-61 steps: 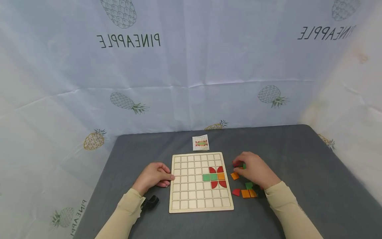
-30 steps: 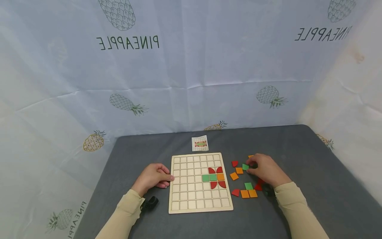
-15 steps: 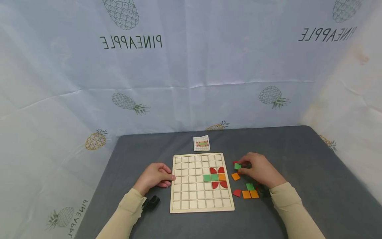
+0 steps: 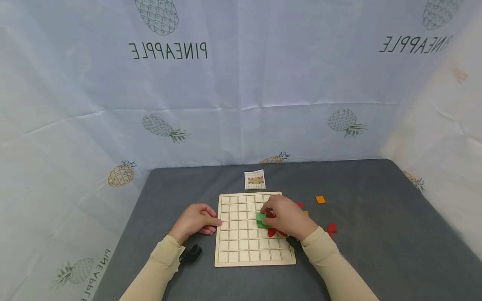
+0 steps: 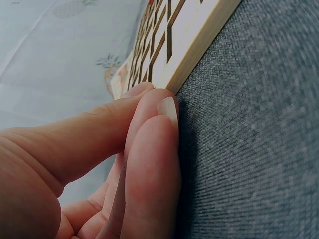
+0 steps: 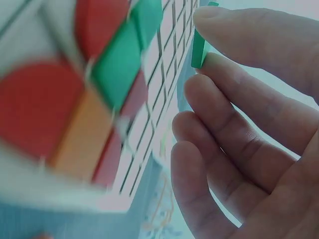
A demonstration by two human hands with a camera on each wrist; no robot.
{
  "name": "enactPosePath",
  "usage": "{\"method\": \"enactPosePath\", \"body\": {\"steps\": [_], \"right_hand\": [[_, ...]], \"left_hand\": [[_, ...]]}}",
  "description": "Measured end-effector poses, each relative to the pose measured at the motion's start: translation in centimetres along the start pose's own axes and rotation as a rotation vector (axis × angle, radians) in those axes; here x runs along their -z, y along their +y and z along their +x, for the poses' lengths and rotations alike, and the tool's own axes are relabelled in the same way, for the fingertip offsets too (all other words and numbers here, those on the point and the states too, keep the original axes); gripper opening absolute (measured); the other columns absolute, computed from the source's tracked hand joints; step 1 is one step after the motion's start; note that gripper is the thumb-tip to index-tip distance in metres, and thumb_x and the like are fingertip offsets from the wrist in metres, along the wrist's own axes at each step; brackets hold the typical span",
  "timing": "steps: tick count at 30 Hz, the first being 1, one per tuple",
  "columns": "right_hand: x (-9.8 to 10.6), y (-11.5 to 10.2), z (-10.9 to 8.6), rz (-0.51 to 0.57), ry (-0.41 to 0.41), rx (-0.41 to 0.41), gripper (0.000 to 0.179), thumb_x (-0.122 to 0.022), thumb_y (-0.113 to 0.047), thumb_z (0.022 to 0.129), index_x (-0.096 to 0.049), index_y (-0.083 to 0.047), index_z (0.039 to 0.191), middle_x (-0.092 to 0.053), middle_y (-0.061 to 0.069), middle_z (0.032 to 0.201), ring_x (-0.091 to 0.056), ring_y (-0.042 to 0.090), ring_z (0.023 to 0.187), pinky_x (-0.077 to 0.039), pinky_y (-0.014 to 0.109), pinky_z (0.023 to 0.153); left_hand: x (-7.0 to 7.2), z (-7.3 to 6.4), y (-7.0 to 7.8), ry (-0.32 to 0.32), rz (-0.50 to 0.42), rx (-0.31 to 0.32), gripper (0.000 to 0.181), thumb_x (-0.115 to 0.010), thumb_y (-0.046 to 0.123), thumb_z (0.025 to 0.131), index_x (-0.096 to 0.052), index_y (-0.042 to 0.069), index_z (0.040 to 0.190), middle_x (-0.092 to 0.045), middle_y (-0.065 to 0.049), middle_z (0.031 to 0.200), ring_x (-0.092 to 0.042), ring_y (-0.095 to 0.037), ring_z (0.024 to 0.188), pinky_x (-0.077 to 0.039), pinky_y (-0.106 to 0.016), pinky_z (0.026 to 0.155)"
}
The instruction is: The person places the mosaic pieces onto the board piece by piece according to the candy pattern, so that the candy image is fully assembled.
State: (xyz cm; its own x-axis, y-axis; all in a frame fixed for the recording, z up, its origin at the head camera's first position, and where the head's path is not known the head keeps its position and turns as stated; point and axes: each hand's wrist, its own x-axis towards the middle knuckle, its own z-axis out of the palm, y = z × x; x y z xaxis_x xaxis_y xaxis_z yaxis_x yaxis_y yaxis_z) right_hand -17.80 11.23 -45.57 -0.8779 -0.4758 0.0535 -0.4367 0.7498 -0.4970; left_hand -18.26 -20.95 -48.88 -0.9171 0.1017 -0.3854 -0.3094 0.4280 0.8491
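On the table lies a pale wooden grid board (image 4: 233, 246). My left hand (image 4: 193, 221) pinches its left edge between thumb and index finger (image 5: 149, 107). Over the right half of the board, my right hand (image 4: 289, 217) holds a green square tile (image 6: 198, 50) between thumb and fingertip, tilted and raised above the surface. Below it, another green tile (image 4: 261, 224) sits in the grid. Red quarter-round pieces (image 6: 42, 107) and an orange tile (image 6: 82, 142) lie on the board too, partly hidden by the right hand in the head view.
A small printed pattern card (image 4: 255, 179) lies behind the board. To the right, an orange tile (image 4: 320, 199) and red pieces (image 4: 332, 228) are scattered on the grey table (image 4: 376, 251); the right arm covers other loose tiles. A pineapple-print curtain (image 4: 241, 83) surrounds the table.
My right hand has picked a green tile from the loose pieces and carried it left over the board. My left hand has stayed at the board's left edge.
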Motion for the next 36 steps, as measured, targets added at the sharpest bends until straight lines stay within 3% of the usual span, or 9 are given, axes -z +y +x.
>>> {"method": "enactPosePath", "body": {"steps": [11,25,36], "right_hand": [[-2.3,-1.4,0.5,-0.052,-0.012,0.075,0.015,-0.090,-0.017,0.089,-0.082,-0.019,0.101,-0.068,-0.008,0.095,-0.055,0.007,0.088,-0.054,0.026,0.075],[-3.0,-1.4,0.8,-0.056,0.024,0.102,0.016,-0.090,-0.015,0.088,-0.081,-0.017,0.101,-0.067,-0.005,0.095,-0.049,0.007,0.086,-0.049,0.023,0.070],[-3.0,-1.3,0.8,-0.075,0.013,0.087,0.013,-0.090,-0.016,0.089,-0.082,-0.017,0.100,-0.066,-0.006,0.094,-0.054,0.010,0.089,-0.054,0.027,0.074]], "left_hand": [[0.0,0.1,-0.1,0.007,0.006,0.004,0.038,-0.098,0.019,0.081,-0.070,0.005,0.103,-0.077,-0.010,0.083,-0.075,-0.016,0.066,-0.066,-0.034,0.063],[0.0,0.2,0.0,0.005,0.008,0.009,0.037,-0.097,0.018,0.081,-0.070,0.006,0.103,-0.077,-0.010,0.082,-0.075,-0.016,0.065,-0.066,-0.033,0.062],[0.0,0.0,0.4,0.007,0.004,0.014,0.035,-0.096,0.016,0.082,-0.070,0.005,0.102,-0.077,-0.011,0.082,-0.075,-0.015,0.065,-0.066,-0.033,0.062]]}}
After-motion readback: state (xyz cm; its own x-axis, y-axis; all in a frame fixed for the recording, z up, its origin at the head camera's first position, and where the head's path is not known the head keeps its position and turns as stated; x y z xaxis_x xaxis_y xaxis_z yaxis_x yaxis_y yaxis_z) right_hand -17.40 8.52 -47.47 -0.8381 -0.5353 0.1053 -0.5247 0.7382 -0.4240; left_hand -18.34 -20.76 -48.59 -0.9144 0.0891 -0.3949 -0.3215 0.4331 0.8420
